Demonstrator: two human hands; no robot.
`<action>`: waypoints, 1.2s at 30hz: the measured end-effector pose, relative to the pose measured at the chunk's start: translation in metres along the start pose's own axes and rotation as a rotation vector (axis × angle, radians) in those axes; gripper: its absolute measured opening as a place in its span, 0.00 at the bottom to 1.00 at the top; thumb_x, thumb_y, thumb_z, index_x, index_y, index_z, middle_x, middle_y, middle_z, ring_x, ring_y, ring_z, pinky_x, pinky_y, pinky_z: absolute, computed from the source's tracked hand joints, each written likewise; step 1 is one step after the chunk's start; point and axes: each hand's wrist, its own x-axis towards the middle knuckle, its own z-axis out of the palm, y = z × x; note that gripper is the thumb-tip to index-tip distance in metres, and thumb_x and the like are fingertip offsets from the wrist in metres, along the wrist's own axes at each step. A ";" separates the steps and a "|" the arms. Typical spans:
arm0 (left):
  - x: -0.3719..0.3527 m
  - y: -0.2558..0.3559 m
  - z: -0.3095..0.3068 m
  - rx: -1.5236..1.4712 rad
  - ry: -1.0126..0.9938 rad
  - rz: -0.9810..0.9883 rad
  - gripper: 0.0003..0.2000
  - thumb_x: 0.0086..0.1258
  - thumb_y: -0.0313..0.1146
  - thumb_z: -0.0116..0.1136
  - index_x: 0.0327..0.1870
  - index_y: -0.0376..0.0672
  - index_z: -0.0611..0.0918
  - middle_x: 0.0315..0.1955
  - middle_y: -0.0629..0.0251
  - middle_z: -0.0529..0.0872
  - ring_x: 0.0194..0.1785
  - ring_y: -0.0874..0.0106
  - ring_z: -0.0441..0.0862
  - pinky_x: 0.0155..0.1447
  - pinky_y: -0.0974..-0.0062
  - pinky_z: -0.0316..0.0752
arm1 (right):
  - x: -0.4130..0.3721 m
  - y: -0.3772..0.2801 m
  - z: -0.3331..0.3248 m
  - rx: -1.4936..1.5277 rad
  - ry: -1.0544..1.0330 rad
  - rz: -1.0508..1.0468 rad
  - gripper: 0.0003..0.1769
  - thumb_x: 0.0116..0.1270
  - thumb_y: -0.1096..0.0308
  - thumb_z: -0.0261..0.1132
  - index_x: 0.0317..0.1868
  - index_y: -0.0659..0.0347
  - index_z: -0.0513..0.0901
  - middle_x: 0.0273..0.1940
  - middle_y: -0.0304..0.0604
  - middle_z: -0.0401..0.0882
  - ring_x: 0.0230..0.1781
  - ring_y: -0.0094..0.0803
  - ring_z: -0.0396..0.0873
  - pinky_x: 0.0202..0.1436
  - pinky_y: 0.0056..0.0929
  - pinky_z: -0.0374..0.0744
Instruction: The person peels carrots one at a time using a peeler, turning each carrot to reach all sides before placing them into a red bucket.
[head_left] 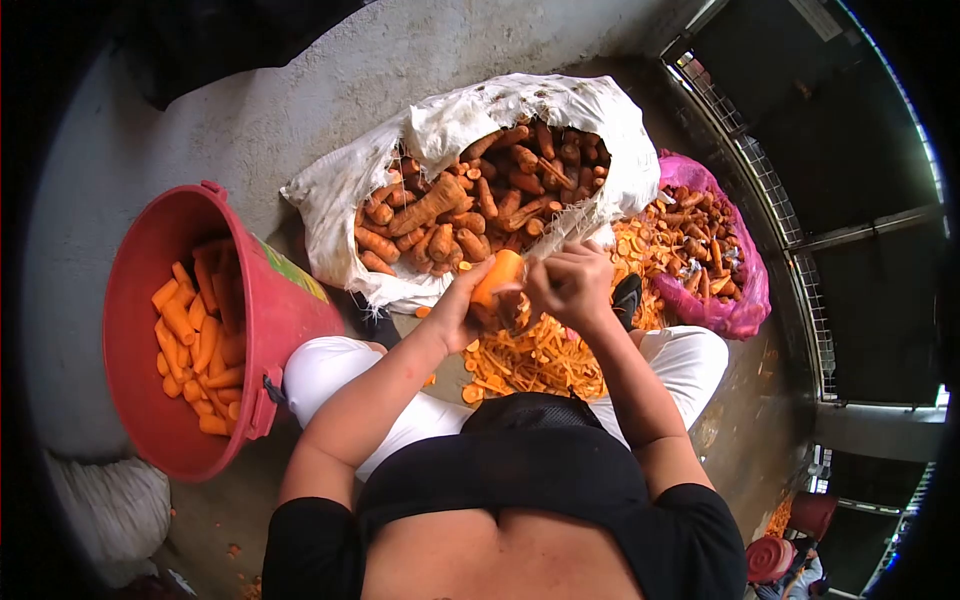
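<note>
My left hand [462,312] is clamping its fingers around 1 smooth, bright orange, peeled-looking carrot [499,278], which I am holding in front of me above the heap of flat orange shavings and round slices [535,362]. The carrot's long axis is slanting: its thick, blunt end is pointing away from me and slightly right, while its lower part is disappearing into my left hand. My right hand [572,283] is hovering just beside the carrot, its fingers curling inward; they are blurring, so I cannot tell what they are closing on. Counting, I am seeing 2 hands, 1 held carrot, 1 large round red plastic tub [290,318] standing on my left, 1 torn white woven sack [335,215] lying ahead and 1 pink plastic bag [755,275] sitting ahead on the right. The tub is holding smooth orange carrots [205,345], the sack is spilling rough brownish-orange carrots [430,205], and both groups are overlapping too much for an exact count. The bag is holding brownish-orange scraps [700,220].
</note>
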 end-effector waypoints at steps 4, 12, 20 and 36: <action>0.000 -0.002 -0.008 0.077 0.021 -0.027 0.17 0.74 0.50 0.48 0.53 0.47 0.77 0.40 0.67 0.83 0.42 0.75 0.82 0.44 0.74 0.80 | 0.005 -0.006 0.005 -0.026 -0.050 -0.055 0.18 0.55 0.71 0.65 0.09 0.57 0.72 0.10 0.37 0.69 0.13 0.32 0.67 0.23 0.31 0.65; -0.022 0.002 0.011 0.157 -0.056 0.011 0.23 0.73 0.48 0.51 0.59 0.40 0.72 0.42 0.56 0.82 0.41 0.70 0.83 0.43 0.71 0.81 | -0.007 0.094 0.013 -0.441 -0.185 0.179 0.19 0.62 0.58 0.61 0.12 0.43 0.81 0.10 0.28 0.71 0.13 0.20 0.70 0.31 0.33 0.74; -0.008 0.007 0.004 0.008 -0.045 0.017 0.22 0.73 0.49 0.50 0.55 0.39 0.73 0.42 0.56 0.83 0.39 0.67 0.83 0.44 0.68 0.81 | -0.031 0.105 0.008 -0.214 -0.125 0.784 0.22 0.65 0.51 0.58 0.22 0.54 0.89 0.11 0.32 0.75 0.13 0.23 0.73 0.20 0.29 0.71; -0.011 -0.001 0.011 0.024 0.060 0.041 0.17 0.71 0.46 0.54 0.52 0.44 0.75 0.39 0.65 0.81 0.38 0.74 0.81 0.41 0.76 0.81 | 0.004 0.005 0.013 0.114 -0.049 -0.102 0.18 0.53 0.72 0.64 0.09 0.55 0.69 0.10 0.34 0.67 0.12 0.31 0.66 0.21 0.31 0.62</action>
